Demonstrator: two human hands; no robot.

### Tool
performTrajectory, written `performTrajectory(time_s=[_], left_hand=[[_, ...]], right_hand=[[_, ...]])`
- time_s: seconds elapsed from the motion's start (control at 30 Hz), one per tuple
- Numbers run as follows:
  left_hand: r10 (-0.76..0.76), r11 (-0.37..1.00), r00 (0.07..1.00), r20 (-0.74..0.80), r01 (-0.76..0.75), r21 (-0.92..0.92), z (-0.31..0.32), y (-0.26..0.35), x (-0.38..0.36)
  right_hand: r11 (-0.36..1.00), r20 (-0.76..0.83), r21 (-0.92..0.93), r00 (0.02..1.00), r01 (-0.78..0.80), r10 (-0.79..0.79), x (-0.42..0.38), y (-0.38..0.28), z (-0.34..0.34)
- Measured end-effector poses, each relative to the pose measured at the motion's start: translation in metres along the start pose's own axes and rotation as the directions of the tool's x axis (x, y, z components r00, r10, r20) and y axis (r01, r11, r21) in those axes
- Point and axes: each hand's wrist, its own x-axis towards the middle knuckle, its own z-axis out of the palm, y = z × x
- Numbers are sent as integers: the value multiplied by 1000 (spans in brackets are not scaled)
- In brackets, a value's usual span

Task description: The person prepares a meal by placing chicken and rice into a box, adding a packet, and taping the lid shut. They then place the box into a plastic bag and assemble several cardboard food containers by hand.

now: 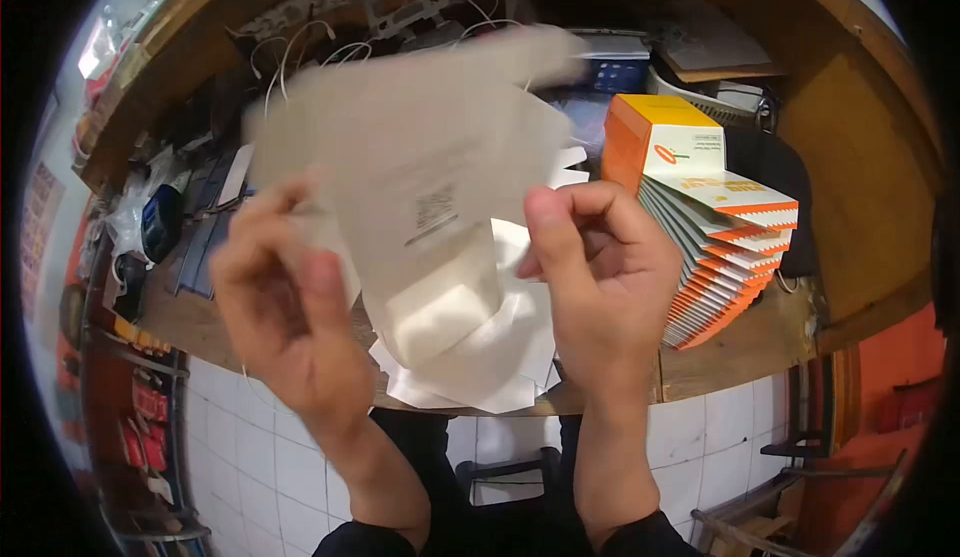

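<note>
A large pale sheet of thin card (400,147), blurred by motion, is raised between my hands, with small dark print near its middle. At its left edge is my left hand (290,307), fingers curled and smeared, so its hold is unclear. My right hand (605,277) is by the sheet's right side, thumb and fingers bent together; what lies between the fingertips is hidden. Below the sheet, more white card pieces (500,357) lie in a loose pile at the desk's front edge.
On the right stands a fanned stack of orange, white and yellow folded boxes (710,217). White cables (290,57) and a blue basket (615,75) are at the back. A dark blue object (160,222) lies on the left. The wooden desk (740,362) has a curved rim.
</note>
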Motion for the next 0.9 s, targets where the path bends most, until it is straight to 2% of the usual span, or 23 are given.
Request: performTrajectory(time_s=[0.03, 0.07, 0.1, 0.17, 0.3, 0.43, 0.53, 0.63, 0.73, 0.8, 0.9], left_hand=[[89, 996, 980, 179, -83, -41, 0, 6, 2], [174, 983, 920, 351, -145, -108, 1, 14, 6], [167, 986, 897, 410, -152, -69, 5, 17, 6], [142, 985, 841, 521, -174, 13, 7, 19, 6], [84, 971, 865, 495, -181, 153, -6, 25, 10], [131, 966, 888, 442, -214, 143, -10, 29, 9], [131, 950, 902, 411, -233, 210, -10, 32, 4], [214, 931, 914, 344, -298, 213, -10, 30, 3], [254, 943, 941, 224, -292, 159, 0, 24, 1], [220, 955, 951, 216, -255, 152, 2, 22, 0], [205, 962, 957, 204, -235, 141, 3, 18, 0]], right_hand=[[991, 39, 121, 998, -55, 51, -3, -9, 0], [956, 62, 284, 997, -66, 51, -4, -17, 0], [895, 85, 439, 995, -83, 50, -6, -25, -1], [871, 118, 469, 988, -145, 100, -4, -24, -6], [874, 236, 416, 958, -252, 164, 2, -16, -27], [899, 324, 406, 946, -164, 27, 4, -9, -44], [970, 273, 223, 961, -98, 35, 1, -17, -44], [961, 169, 274, 982, 34, -83, -4, -19, -29], [981, 201, 126, 964, 150, -173, -8, -16, -18], [977, 217, 44, 953, 206, -211, -9, -13, -12], [967, 129, 80, 959, 244, -252, -7, -4, 2]])
